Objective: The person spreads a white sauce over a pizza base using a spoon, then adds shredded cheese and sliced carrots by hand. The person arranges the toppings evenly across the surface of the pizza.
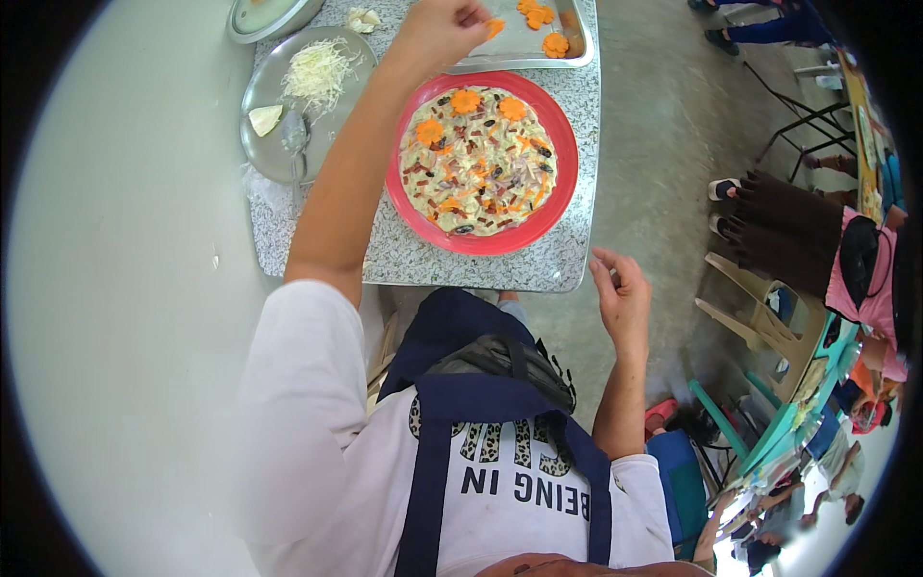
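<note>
L side of speckled table (413, 264): metal plate (264, 91) w/ white shreds (320, 75), 1 pale wedge (265, 119) & spoon (294, 135). Next, L hand (450, 27) pinching 1 orange cutout (495, 28) by metal tray (524, 40). Mid: red plate (569, 173) of food mix (481, 178), 3 flower cutouts (465, 101) atop. Behind, tray w/ more orange flowers (556, 44). R hand (625, 293), off table's near R corner, fingers loosely bent.

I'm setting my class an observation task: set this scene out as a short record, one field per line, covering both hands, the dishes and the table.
Left hand: pinching an orange carrot slice near the metal tray
Right hand: holding nothing visible, beside the near right corner of the table
Red plate: pale salad topped with three carrot flowers
Metal tray: more carrot flowers
Round metal dish: white shreds, a pale wedge and a spoon
Table: grey speckled top
</note>
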{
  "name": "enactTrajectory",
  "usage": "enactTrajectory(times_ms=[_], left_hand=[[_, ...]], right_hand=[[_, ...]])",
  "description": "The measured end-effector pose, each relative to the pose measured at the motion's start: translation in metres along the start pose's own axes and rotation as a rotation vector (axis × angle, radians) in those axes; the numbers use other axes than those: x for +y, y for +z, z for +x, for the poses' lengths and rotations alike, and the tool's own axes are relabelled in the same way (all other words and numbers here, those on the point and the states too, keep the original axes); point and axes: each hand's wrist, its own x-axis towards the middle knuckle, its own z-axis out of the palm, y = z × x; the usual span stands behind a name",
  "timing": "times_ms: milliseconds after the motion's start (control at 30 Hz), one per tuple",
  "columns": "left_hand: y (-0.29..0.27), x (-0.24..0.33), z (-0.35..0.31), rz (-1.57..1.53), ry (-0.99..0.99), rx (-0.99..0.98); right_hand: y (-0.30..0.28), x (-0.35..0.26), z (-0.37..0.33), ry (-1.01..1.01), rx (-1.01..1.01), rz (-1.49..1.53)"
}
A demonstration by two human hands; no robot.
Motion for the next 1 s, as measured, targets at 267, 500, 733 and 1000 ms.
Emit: enactTrajectory(times_ms=[267,500,733,1000], left_hand=[[-0.025,-0.028,-0.174,-0.329,-0.443,-0.005],[0.007,-0.026,-0.207,-0.402,-0.515,0.028],[0.018,-0.025,-0.201,-0.251,-0.497,0.05],[0.02,-0.024,-0.198,0.087,-0.429,0.073]], right_hand=[[0.013,-0.031,0.013,-0.068,-0.128,-0.003],[0.03,-0.038,0.013,-0.151,-0.182,0.016],[0.035,-0.035,0.009,-0.186,-0.184,-0.005],[0.034,-0.034,0.006,-0.168,-0.182,0.01]])
